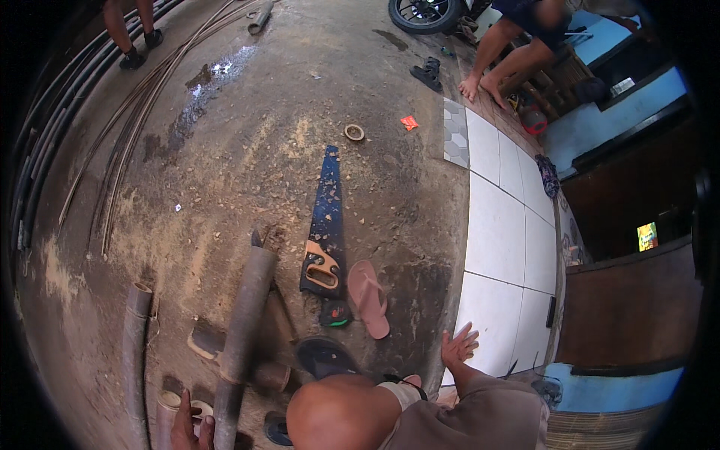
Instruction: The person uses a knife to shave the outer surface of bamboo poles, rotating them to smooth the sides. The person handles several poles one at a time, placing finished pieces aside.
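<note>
Hidden: left hand (191, 429) was cut off by the near edge, grip unclear.
Left hand: rested on the pole (244, 330), near left.
Right hand (457, 346): was open, fingers spread, holding nothing, over the tiles (499, 232).
Saw (324, 225): lay on the ground, centre, beside the sandal (369, 298).

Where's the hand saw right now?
In the head view, the hand saw lies flat on the dirt floor mid-frame, handle toward the person, between the bamboo pole on its left and the pink sandal on its right.
</note>
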{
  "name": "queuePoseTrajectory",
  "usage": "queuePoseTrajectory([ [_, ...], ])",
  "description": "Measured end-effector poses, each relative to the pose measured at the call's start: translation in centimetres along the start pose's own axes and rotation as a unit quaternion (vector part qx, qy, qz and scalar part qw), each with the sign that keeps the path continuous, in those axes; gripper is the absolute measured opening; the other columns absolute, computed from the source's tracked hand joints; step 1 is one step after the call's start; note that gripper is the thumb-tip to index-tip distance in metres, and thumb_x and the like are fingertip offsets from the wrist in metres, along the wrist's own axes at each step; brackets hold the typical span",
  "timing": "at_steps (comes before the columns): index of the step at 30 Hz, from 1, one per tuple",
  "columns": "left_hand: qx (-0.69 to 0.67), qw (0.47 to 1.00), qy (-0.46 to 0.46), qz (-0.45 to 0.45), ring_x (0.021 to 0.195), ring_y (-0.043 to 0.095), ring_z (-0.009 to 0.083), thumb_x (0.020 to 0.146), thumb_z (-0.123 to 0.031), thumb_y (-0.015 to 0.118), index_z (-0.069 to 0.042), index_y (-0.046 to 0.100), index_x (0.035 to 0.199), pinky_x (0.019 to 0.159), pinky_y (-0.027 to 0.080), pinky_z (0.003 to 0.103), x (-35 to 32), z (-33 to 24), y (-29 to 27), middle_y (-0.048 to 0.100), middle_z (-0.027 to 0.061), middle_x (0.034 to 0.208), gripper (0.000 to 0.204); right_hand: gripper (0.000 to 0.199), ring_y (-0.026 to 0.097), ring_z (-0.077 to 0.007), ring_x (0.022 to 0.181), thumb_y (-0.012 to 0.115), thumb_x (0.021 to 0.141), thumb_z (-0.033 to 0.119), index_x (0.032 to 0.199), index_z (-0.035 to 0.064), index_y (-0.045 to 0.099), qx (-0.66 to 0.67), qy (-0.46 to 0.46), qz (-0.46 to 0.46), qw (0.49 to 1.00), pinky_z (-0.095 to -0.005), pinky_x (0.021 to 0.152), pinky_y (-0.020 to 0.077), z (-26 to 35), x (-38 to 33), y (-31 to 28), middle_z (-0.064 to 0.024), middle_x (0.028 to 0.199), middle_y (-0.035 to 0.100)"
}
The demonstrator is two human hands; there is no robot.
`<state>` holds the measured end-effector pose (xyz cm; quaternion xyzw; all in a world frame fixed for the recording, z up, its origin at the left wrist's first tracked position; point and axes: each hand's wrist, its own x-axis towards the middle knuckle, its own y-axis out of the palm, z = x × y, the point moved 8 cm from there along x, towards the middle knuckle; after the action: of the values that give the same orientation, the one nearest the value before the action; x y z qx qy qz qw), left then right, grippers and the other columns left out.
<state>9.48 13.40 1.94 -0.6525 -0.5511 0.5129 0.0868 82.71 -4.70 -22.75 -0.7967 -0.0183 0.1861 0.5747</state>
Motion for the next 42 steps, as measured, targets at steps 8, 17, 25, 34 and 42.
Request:
queuePoseTrajectory([
  [8,0.002,1.0,0.007,0.012,0.103,0.065,0.0283,0.105,-0.014,0.062,-0.015,0.047,0.161,0.096,0.051,0.04,0.2,0.6,0.3,0.071,0.0186,0.117,0.058,0.104,0.014,-0.0618,0.154,0.057,0.099,0.064,0.171,0.0213,-0.004,0.001,0.005,-0.016,1.0,-0.0746,0.116,0.0286,-0.4,0.4,0.4,-0.0309,0.173,0.0],
  [17,0.023,0.999,0.043,-0.004,0.101,0.066,0.0296,0.104,-0.017,0.065,-0.013,0.047,0.16,0.094,0.051,0.041,-0.3,1.2,0.7,0.071,0.0188,0.114,0.059,0.105,0.012,-0.0611,0.155,0.057,0.098,0.064,0.171,0.0231,-0.006,0.014,0.017,-0.013,1.0,-0.074,0.118,0.025,-0.2,-0.1,-0.1,-0.0291,0.174,-0.001],
  [25,0.043,0.997,0.058,-0.004,0.101,0.066,0.0317,0.105,-0.019,0.064,-0.013,0.046,0.161,0.093,0.052,0.042,-0.7,1.5,0.9,0.072,0.0207,0.114,0.06,0.106,0.009,-0.0603,0.156,0.063,0.096,0.06,0.172,0.0212,0.0,0.043,0.021,-0.028,0.998,-0.0745,0.12,0.0202,0.7,-0.9,-0.8,-0.0282,0.174,-0.001],
  [34,0.024,0.999,0.041,0.002,0.109,0.068,0.035,0.106,-0.02,0.062,-0.012,0.044,0.161,0.099,0.051,0.043,-2.3,-1.5,0.5,0.071,0.0259,0.123,0.059,0.103,0.008,-0.0601,0.156,0.064,0.096,0.056,0.172,0.0214,0.004,0.074,0.008,-0.046,0.996,-0.0748,0.121,0.0178,0.5,-1.7,-1.7,-0.0286,0.174,0.002],
  [42,0.034,0.999,0.013,0.018,0.124,0.066,0.0389,0.108,-0.022,0.06,-0.012,0.043,0.162,0.107,0.048,0.043,-3.3,-2.8,0.3,0.068,0.0281,0.134,0.058,0.102,0.011,-0.0594,0.155,0.067,0.094,0.055,0.171,0.0206,0.01,0.073,0.019,-0.062,0.995,-0.0749,0.12,0.0191,0.8,-1.9,-2.2,-0.0285,0.173,0.007],
])
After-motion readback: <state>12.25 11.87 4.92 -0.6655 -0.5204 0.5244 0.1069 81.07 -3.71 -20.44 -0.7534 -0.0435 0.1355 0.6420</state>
